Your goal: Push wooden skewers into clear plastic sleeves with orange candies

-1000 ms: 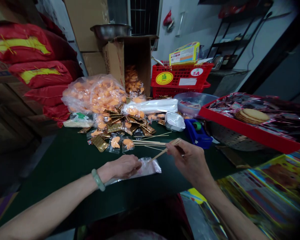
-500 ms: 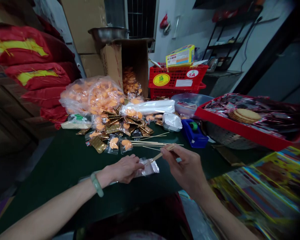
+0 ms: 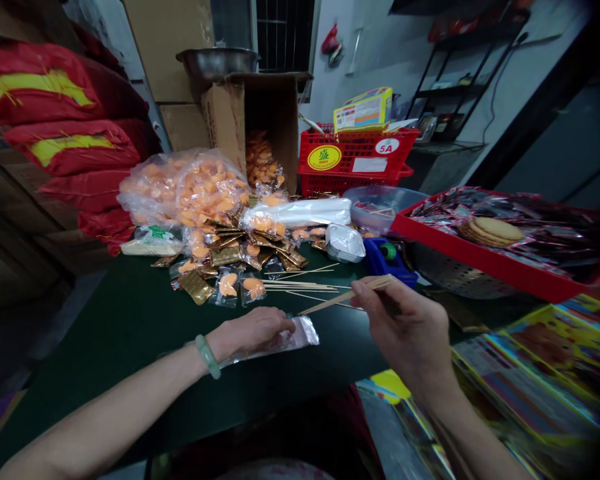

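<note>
My left hand (image 3: 263,328), with a pale green bangle at the wrist, rests on a clear plastic bag (image 3: 305,332) lying on the dark green table (image 3: 180,400); its fingers are curled at the bag's upper edge. Held in my right hand (image 3: 397,317) are thin wooden sticks (image 3: 330,302), their tips pointing left to just above the bag. Behind the hands lie more loose sticks (image 3: 300,287). Small packets with orange pieces (image 3: 253,289) and gold wrapped packets (image 3: 196,287) are to their left.
Foil trays (image 3: 345,242) and a blue tape dispenser (image 3: 387,260) stand behind my right hand. At the right, a red tray (image 3: 480,257) holds packets and round biscuits. Farther back are a large bag of orange pieces (image 3: 180,187), an open carton (image 3: 225,120) and red baskets (image 3: 355,157).
My right hand has moved right and slightly up with the sticks, whose tips are now clear of the bag. My left hand has shifted slightly right along the bag.
</note>
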A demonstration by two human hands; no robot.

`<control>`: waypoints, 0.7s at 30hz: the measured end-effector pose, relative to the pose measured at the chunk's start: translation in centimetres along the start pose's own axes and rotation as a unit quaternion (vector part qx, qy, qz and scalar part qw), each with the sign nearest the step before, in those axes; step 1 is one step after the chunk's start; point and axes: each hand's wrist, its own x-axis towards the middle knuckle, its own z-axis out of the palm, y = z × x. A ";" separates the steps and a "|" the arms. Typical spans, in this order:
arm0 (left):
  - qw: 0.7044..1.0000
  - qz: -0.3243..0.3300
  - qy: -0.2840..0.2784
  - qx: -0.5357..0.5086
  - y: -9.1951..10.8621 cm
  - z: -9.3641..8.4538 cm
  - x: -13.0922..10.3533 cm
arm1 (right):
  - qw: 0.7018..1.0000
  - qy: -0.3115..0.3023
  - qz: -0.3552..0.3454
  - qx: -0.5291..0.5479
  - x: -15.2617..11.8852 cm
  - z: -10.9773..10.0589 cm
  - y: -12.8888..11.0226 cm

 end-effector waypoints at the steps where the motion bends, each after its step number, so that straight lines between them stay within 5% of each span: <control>1: 1.000 0.005 0.005 -0.015 0.0 0.0 0.1 | 1.000 -0.005 0.006 0.003 -0.1 0.0 0.0; 6: 0.999 0.011 0.014 -0.029 -0.1 0.1 0.1 | 0.997 -0.060 0.025 -0.044 -0.7 1.1 0.7; 12: 0.999 0.008 0.031 0.036 -0.4 0.4 0.5 | 0.984 -0.054 -0.062 -0.156 -0.9 2.0 0.0; 16: 0.996 0.054 0.053 0.050 0.0 0.3 1.0 | 0.980 -0.053 -0.106 -0.159 -1.0 2.2 -0.8; 21: 0.994 0.099 0.036 0.040 0.3 -0.2 1.2 | 0.983 -0.068 -0.079 -0.152 -0.9 1.9 -0.3</control>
